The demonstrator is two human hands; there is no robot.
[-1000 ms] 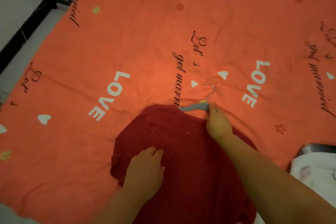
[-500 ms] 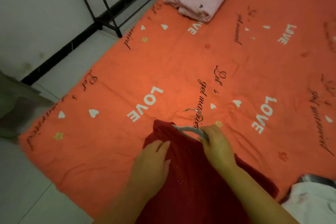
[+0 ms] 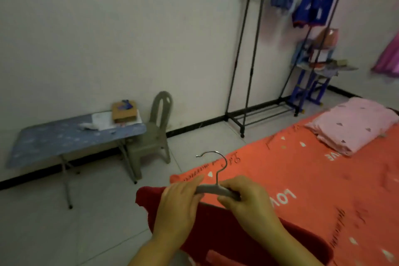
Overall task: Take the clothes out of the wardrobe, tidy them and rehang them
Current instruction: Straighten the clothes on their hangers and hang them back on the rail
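Orange printed bedsheet (image 3: 313, 179), near corner: dark red garment (image 3: 216, 233) | left hand (image 3: 179, 207), right hand (image 3: 248, 201) each grip grey metal-hooked hanger (image 3: 212, 189) above it | tiled floor (image 3: 97, 211) open leftward | beyond: blue folding table (image 3: 64, 138), grey plastic chair (image 3: 155, 131), black clothes rack (image 3: 254, 49)

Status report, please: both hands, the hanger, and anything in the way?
Hands: left hand and right hand both grip grey hanger. On it, red garment. Ahead at the wall, clothes rack.
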